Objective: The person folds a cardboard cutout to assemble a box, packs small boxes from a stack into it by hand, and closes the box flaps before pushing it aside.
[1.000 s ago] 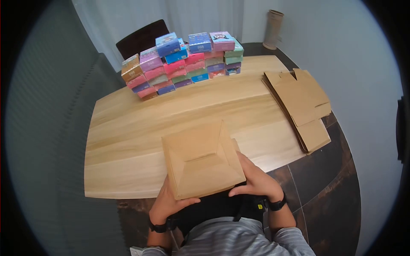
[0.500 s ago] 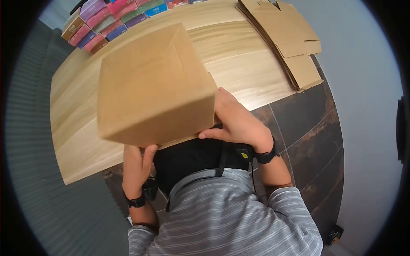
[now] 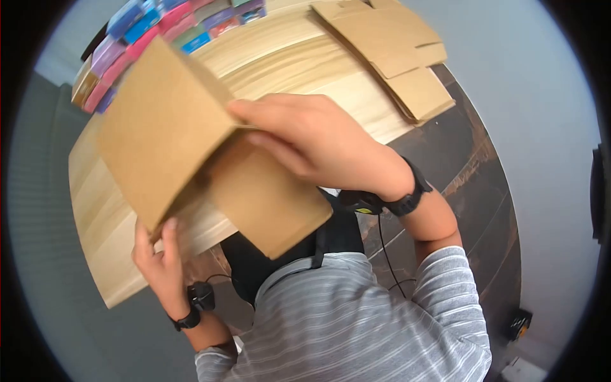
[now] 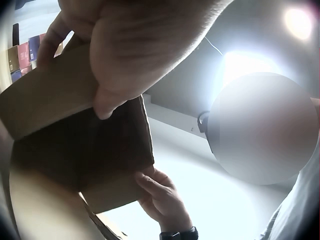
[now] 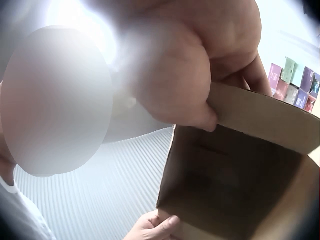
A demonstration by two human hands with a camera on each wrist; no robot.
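Observation:
A brown cardboard box (image 3: 162, 127) hangs tilted over the near left part of the table, with its open side turned toward the person's body. One flap (image 3: 270, 197) sticks out below the right hand. My left hand (image 3: 160, 264) pinches the box's lower left edge between thumb and fingers. At the upper right edge, my right hand (image 3: 324, 140) grips the cardboard, thumb on the inner side. The dark inside of the box (image 4: 55, 150) shows in the left wrist view. From the right wrist, the inside (image 5: 215, 175) looks bare, with the left hand (image 5: 152, 227) at its far edge.
Several flattened cardboard boxes (image 3: 388, 44) lie stacked at the table's right end. Colourful small packages (image 3: 168, 22) are piled along the far side of the wooden table (image 3: 293, 63). Dark floor tiles (image 3: 471, 165) run along the right, beside a pale wall.
The box has tipped and turned, so its open side and a flap now show. My right hand has moved up to its upper edge, the left hand outward to the left. The head view has swung too.

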